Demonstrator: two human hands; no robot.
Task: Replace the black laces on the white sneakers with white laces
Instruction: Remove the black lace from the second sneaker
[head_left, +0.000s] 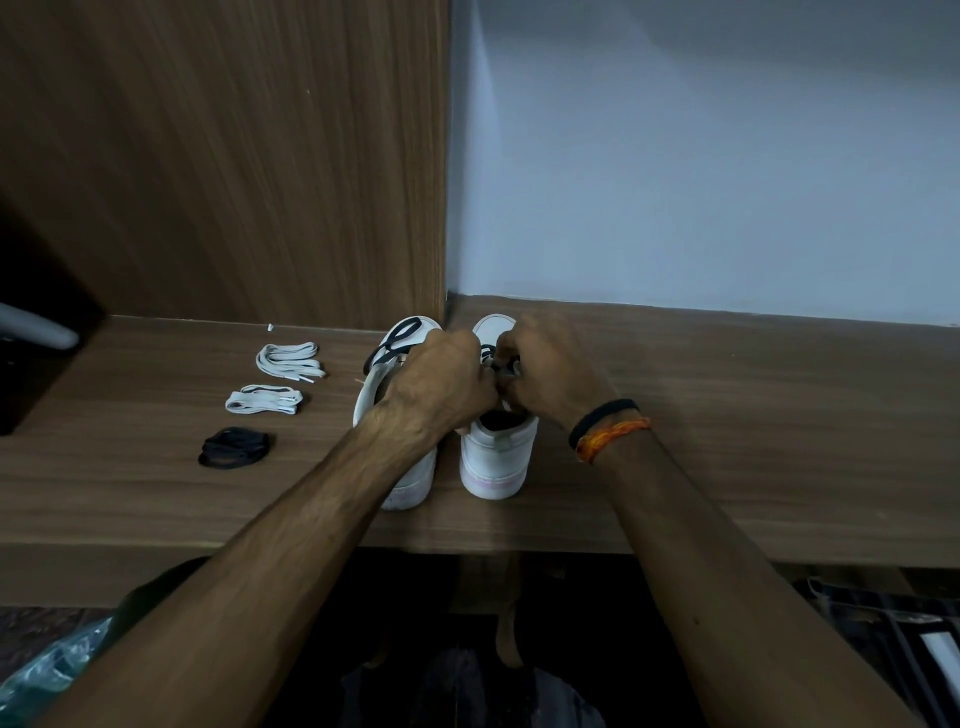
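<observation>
Two white sneakers stand side by side on the wooden shelf, heels toward me. The left sneaker (410, 480) has a loose black lace (397, 335) lying over its toe. Over the right sneaker (493, 462), my left hand (441, 382) and my right hand (545, 371) meet above the tongue. The fingers of my right hand pinch a black lace (506, 367); my left hand's curled fingers close on the same spot. To the left lie two bundles of white laces (288, 359) (264, 400) and a coiled black lace (235, 447).
A wooden panel (234, 156) rises behind the left sneaker and a pale wall (701, 156) behind the right one. The shelf's front edge (467, 556) is close to me. A dark object (31, 364) stands at far left.
</observation>
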